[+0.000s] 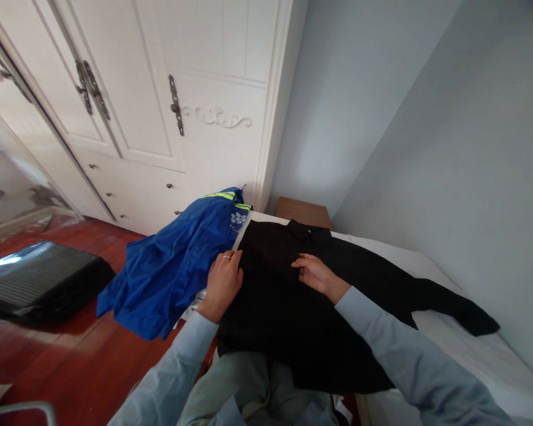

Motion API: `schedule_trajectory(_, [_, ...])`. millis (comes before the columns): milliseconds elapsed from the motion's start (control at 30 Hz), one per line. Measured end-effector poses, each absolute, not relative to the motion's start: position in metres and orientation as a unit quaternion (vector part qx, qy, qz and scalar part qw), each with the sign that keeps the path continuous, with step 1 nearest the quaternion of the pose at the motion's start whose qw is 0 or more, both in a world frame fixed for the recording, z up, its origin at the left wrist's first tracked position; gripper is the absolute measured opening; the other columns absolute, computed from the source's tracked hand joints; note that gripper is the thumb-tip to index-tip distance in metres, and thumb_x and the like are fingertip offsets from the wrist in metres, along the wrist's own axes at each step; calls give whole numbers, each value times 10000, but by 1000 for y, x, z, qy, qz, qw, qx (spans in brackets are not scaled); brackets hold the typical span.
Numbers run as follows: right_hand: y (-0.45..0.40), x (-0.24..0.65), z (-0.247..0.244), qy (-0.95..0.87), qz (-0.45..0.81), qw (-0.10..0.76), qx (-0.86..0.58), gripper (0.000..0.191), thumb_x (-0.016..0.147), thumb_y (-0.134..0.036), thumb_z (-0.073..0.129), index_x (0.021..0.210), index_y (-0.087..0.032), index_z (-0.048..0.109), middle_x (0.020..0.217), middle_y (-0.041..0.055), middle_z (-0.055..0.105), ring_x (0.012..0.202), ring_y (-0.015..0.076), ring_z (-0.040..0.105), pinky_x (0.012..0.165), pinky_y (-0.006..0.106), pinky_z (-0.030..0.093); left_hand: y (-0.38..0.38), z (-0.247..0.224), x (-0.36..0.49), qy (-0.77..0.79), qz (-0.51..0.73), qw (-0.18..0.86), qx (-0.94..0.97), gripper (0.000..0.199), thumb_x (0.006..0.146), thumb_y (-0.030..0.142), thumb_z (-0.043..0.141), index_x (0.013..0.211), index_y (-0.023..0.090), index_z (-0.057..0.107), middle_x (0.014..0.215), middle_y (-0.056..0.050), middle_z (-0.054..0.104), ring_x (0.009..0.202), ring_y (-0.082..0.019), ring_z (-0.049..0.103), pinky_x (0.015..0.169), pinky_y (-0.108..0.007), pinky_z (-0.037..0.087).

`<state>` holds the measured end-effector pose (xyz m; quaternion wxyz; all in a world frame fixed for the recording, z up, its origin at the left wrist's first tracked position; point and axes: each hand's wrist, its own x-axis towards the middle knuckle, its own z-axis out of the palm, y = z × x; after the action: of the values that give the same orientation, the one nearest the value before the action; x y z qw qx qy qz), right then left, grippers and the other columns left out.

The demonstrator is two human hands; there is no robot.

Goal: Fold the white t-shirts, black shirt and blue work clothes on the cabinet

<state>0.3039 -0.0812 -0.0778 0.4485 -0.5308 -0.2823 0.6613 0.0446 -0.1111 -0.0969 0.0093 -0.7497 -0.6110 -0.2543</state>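
A black collared shirt [284, 307] lies spread across a white-covered surface, its collar at the far end and one sleeve stretched out to the right. At the shirt's left edge, my left hand [224, 279], with a ring on one finger, is closed on the cloth. My right hand [316, 274] is over the front of the shirt below the collar, with thumb and fingers pinched on the fabric. The shirt's other sleeve is not visible. Just left of my left hand, a blue garment [177, 254] with yellow-green reflective stripes hangs over the surface's edge.
A white wardrobe [222, 53] with dark metal handles stands ahead. The white-covered surface [462, 355] runs along the grey wall [479, 165]. Behind it is a brown wooden piece [304, 211]. A black ribbed case [44, 284] sits on the red wooden floor [75, 367].
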Motion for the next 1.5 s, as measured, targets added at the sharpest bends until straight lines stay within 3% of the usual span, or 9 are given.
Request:
schedule_trajectory(200, [-94, 324, -60, -334, 622, 401, -584, 496, 712, -78, 782, 1115, -213, 525, 747, -29, 681, 548, 118, 649, 506, 226, 533, -103, -109, 38, -631, -290, -14, -719, 378, 866, 47, 463, 1159, 127, 689, 1056, -130, 711, 987, -257, 668, 917, -365, 536])
schedule_trajectory(333, [-104, 333, -57, -388, 609, 309, -619, 454, 781, -169, 746, 1177, -184, 525, 740, -9, 683, 452, 93, 580, 382, 184, 400, -100, -120, 30, -638, -345, -19, -688, 342, 891, 67, 431, 1103, 119, 694, 1048, -144, 718, 950, -260, 687, 905, -387, 549])
schedule_trajectory(500, [-99, 337, -56, -534, 463, 325, -628, 419, 837, -284, 691, 1213, -172, 542, 535, -116, 454, 369, 66, 389, 365, 182, 239, -103, -124, 29, -621, -390, -21, -680, 328, 869, 98, 480, 1126, 142, 679, 1091, -136, 712, 974, -265, 687, 915, -399, 558])
schedule_trajectory(633, [-60, 310, -54, -644, 408, 338, -552, 358, 876, -325, 640, 1208, -197, 594, 613, -78, 534, 437, 83, 467, 472, 218, 389, -107, -124, 30, -616, -409, -25, -672, 318, 882, 118, 468, 1119, 146, 678, 1074, -129, 712, 979, -266, 690, 930, -406, 557])
schedule_trajectory(733, [-11, 276, -63, -727, 323, 337, -504, 310, 872, -192, 611, 1179, -225, 649, 740, -22, 638, 587, 120, 596, 670, 274, 503, -108, -122, 30, -631, -407, -21, -660, 336, 903, 108, 424, 1120, 154, 676, 1054, -123, 713, 965, -259, 695, 923, -403, 558])
schedule_trajectory(867, [55, 239, -79, -816, 172, 250, -493, 460, 850, -27, 528, 1264, -179, 657, 1126, 113, 684, 1051, 221, 643, 1004, 364, 461, -108, -121, 30, -647, -408, -15, -644, 334, 915, 111, 409, 1110, 162, 675, 1060, -128, 711, 962, -264, 697, 885, -408, 571])
schedule_trajectory(1000, [97, 224, -92, -849, 122, 160, -488, 555, 857, -32, 563, 1399, -151, 586, 1306, 175, 610, 1161, 263, 619, 1042, 373, 445, -108, -124, 30, -657, -420, -10, -625, 321, 914, 113, 423, 1105, 182, 671, 1059, -116, 717, 976, -258, 699, 874, -396, 578])
schedule_trajectory(1167, [119, 216, -107, -881, 128, 170, -423, 411, 886, -24, 491, 1129, -235, 747, 1267, 66, 679, 1166, 211, 616, 1056, 335, 445, -109, -127, 32, -667, -424, -18, -613, 335, 914, 106, 416, 1119, 171, 673, 1062, -121, 721, 962, -263, 702, 867, -403, 579])
schedule_trajectory(1500, [135, 206, -121, -765, 153, 254, -572, 199, 901, -146, 573, 851, -203, 757, 1011, 92, 763, 987, 241, 683, 947, 359, 498, -110, -129, 32, -655, -441, -30, -612, 360, 912, 96, 399, 1095, 171, 699, 1071, -124, 716, 948, -261, 695, 863, -416, 581])
